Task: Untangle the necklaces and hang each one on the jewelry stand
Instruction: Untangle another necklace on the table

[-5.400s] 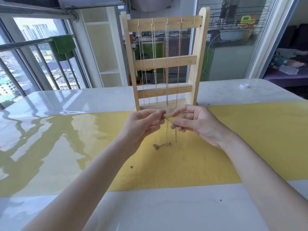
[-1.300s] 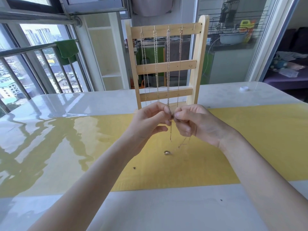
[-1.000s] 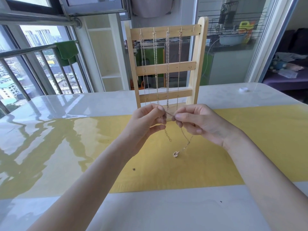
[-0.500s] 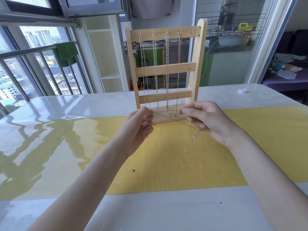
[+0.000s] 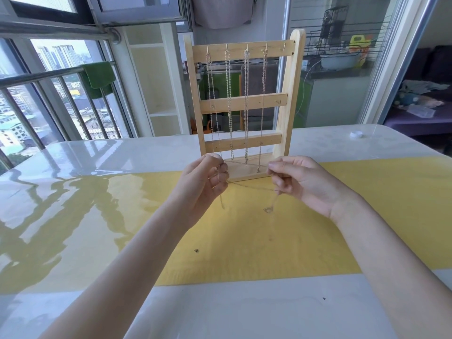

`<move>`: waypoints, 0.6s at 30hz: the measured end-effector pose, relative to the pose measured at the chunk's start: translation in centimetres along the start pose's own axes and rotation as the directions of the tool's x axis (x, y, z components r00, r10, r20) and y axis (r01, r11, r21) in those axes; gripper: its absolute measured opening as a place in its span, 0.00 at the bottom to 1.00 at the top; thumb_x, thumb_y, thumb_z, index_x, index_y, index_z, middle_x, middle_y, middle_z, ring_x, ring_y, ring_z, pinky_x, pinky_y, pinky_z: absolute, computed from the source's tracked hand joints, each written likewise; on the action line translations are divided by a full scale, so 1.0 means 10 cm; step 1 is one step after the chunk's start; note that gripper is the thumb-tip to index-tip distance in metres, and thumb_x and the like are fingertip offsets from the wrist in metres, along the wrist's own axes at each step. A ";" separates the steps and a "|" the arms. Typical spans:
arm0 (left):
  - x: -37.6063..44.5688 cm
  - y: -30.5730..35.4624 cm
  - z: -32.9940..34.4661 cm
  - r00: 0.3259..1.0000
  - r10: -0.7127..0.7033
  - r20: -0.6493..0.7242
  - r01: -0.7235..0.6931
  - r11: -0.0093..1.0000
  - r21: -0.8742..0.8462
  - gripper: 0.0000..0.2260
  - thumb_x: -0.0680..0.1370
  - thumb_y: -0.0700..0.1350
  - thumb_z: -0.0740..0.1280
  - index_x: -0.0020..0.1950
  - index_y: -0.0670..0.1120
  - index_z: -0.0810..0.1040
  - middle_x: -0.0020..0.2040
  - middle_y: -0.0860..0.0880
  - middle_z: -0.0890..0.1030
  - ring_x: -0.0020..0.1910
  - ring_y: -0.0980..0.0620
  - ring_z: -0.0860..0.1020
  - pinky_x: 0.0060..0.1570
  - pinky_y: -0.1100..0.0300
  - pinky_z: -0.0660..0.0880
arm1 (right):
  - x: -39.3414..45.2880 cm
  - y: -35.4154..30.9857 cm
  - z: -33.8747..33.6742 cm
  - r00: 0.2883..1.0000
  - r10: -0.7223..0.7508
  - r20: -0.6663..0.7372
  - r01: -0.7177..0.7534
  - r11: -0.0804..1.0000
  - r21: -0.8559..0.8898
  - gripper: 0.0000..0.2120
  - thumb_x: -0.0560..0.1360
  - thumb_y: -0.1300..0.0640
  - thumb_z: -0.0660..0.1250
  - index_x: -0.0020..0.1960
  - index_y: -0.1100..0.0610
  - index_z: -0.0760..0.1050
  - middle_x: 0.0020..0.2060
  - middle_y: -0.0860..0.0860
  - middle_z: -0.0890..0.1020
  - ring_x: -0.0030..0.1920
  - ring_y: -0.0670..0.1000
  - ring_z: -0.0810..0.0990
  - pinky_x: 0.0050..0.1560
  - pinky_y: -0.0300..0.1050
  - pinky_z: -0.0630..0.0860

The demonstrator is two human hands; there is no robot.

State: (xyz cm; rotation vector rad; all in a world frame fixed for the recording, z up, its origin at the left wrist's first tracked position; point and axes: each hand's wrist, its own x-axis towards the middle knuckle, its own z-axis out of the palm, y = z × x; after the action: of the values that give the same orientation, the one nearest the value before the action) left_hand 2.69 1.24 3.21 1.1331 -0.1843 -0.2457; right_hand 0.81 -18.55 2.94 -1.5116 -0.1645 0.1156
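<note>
A wooden jewelry stand (image 5: 286,104) rises at the table's middle, with several chains (image 5: 228,106) hanging from its top-rail hooks. The rightmost top hook (image 5: 283,47) is bare. In front of the stand's base, my left hand (image 5: 208,184) and my right hand (image 5: 300,179) each pinch one thin necklace (image 5: 252,187) and hold it stretched between them. Two strands cross between my hands. Its small pendant (image 5: 268,210) dangles below my right hand, and a short chain end (image 5: 222,204) hangs below my left.
A yellow mat (image 5: 367,204) lies across the glossy white table (image 5: 244,314). A white bottle cap (image 5: 356,134) sits at the far right. A small dark speck (image 5: 196,251) lies on the mat. A railing and windows stand to the left, glass doors behind.
My hands have moved apart, from touching each other to holding the necklace stretched wide. The pendant has swung right, under my right hand.
</note>
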 end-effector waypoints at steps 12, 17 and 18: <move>0.02 -0.21 -0.08 0.993 0.110 -0.044 -0.069 0.839 0.540 0.08 0.79 0.38 0.61 0.41 0.44 0.72 0.33 0.52 0.75 0.29 0.56 0.71 0.29 0.68 0.69 | -0.01 0.10 0.06 0.972 0.218 0.093 -0.206 0.971 -0.119 0.07 0.78 0.62 0.63 0.43 0.62 0.75 0.42 0.57 0.80 0.41 0.52 0.78 0.41 0.45 0.80; 0.10 -0.33 -0.27 0.981 0.125 -0.150 0.034 0.645 0.763 0.08 0.77 0.37 0.63 0.38 0.45 0.72 0.39 0.48 0.77 0.36 0.51 0.75 0.32 0.62 0.72 | 0.03 0.19 0.08 0.974 0.228 0.020 -0.208 0.920 -0.332 0.05 0.79 0.63 0.62 0.51 0.60 0.77 0.51 0.57 0.82 0.51 0.51 0.80 0.57 0.46 0.77; 0.11 -0.33 -0.30 0.977 0.125 -0.170 0.051 0.639 0.767 0.08 0.76 0.37 0.63 0.38 0.45 0.72 0.40 0.48 0.77 0.37 0.50 0.75 0.33 0.60 0.73 | 0.03 0.19 0.07 0.978 0.206 -0.021 -0.198 0.901 -0.386 0.05 0.79 0.63 0.62 0.50 0.60 0.77 0.50 0.57 0.82 0.50 0.51 0.80 0.55 0.45 0.77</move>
State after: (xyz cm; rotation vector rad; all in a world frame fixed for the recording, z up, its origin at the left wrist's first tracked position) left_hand 4.21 2.25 -1.04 2.0123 -0.1229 0.0131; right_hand 1.07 -17.65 1.05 -1.9229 -0.0455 0.2789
